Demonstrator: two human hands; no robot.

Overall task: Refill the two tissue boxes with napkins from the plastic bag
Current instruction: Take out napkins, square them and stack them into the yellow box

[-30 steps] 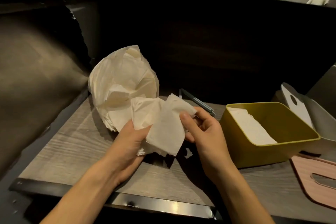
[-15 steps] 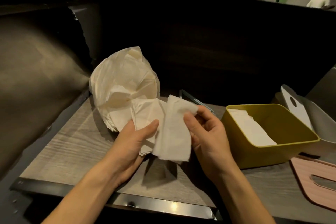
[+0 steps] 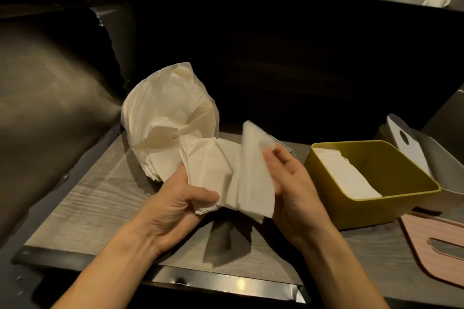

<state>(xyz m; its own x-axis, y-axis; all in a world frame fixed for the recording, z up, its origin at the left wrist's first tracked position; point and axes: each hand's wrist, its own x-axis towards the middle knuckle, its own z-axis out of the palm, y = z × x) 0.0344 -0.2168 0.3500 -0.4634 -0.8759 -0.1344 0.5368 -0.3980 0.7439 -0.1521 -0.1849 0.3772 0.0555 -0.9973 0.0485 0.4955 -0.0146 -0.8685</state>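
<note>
Head view: I'm seeing both hands working above the wooden worktop, sharing one stack of napkins.

Left hand is gripping the stack's lower left corner, thumb lying across the top, fingers underneath. Grip is clamped on the napkins.

Right hand is pinching the right part of the stack, fingertips at its upper edge. That part is standing up, nearly on edge and slightly blurred, while the left part is lying flatter. Grip is also clamped on the napkins.

Plastic bag is sitting at the back left of the worktop, just behind the left hand, mouth open toward me, with more napkins showing inside. The held stack is overlapping the bag's lower edge; I can't tell whether they're touching.

Yellow box is sitting open on the right, just beside the right hand, with a low layer of napkins lying along its left side.

Grey box is sitting behind the yellow one, touching it, with a white lid leaning tilted inside.

Pink lid, with a slot in it, is lying flat at the right edge, just in front of the yellow box.

People are standing beyond the dark partition at the top.
</note>
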